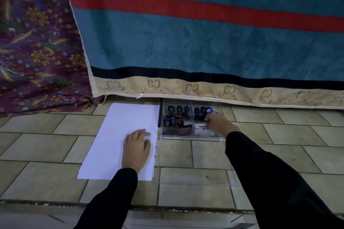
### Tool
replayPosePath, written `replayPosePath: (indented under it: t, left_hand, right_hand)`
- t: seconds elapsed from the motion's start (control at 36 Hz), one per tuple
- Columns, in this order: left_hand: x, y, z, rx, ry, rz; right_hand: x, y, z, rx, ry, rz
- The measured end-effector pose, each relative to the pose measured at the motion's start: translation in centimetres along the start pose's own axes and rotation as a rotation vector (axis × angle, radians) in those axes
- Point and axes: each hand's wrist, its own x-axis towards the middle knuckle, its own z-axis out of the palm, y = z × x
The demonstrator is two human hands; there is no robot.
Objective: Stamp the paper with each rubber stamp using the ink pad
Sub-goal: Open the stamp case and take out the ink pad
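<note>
A white sheet of paper (119, 135) lies on the tiled floor. My left hand (136, 148) rests flat on its lower right part, fingers apart. To the right stands a clear plastic box (191, 138) with several black rubber stamps (176, 117) in its left compartment and more in the right one. A white ink pad box with an "Artline" label (202, 127) lies in the front right compartment. My right hand (218, 122) reaches into the right compartment, fingers closed around a stamp with a blue top (209, 111).
A teal blanket with a red stripe (204, 39) hangs just behind the box and paper, its beige hem almost touching them. A purple floral cloth (37, 52) hangs at the left. Grey-green floor tiles (279, 135) stretch to the right and front.
</note>
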Motion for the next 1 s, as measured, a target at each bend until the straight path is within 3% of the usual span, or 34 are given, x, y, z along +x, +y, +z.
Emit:
replayPosePath:
  t: [0.14, 0.33, 0.44, 0.5, 0.58, 0.69, 0.86, 1.0]
  left_hand:
    - [0.3, -0.1, -0.3, -0.162, 0.009, -0.055]
    - [1.8, -0.4, -1.8, -0.459, -0.123, -0.295]
    - [2.6, -0.7, -2.7, -0.452, -0.178, -0.235]
    - [2.5, -0.7, -3.0, -0.420, -0.129, -0.148]
    - [1.4, -0.5, -3.7, -0.428, -0.072, -0.014]
    - [-0.6, -0.6, -3.5, -0.287, -0.174, 0.199]
    - [-2.0, -0.6, -2.0, -0.084, -0.258, 0.410]
    - [-1.9, -0.7, -0.9, -0.050, -0.251, 0.442]
  right_hand:
    - [0.2, 1.0, -0.4, 0.122, 0.004, -0.034]
    - [-0.8, 2.3, -1.7, 0.552, 0.130, -0.031]
    - [-3.3, 1.2, -3.7, 1.052, 0.239, -0.067]
    - [-5.0, 0.1, -4.0, 1.156, 0.176, -0.134]
    - [-7.0, -1.8, -2.0, 1.080, -0.063, -0.219]
    - [-8.7, -4.1, 2.2, 0.937, -0.291, -0.218]
    - [-8.9, -5.6, 5.2, 0.758, -0.260, -0.254]
    - [-8.8, -5.6, 5.9, 0.448, -0.058, -0.365]
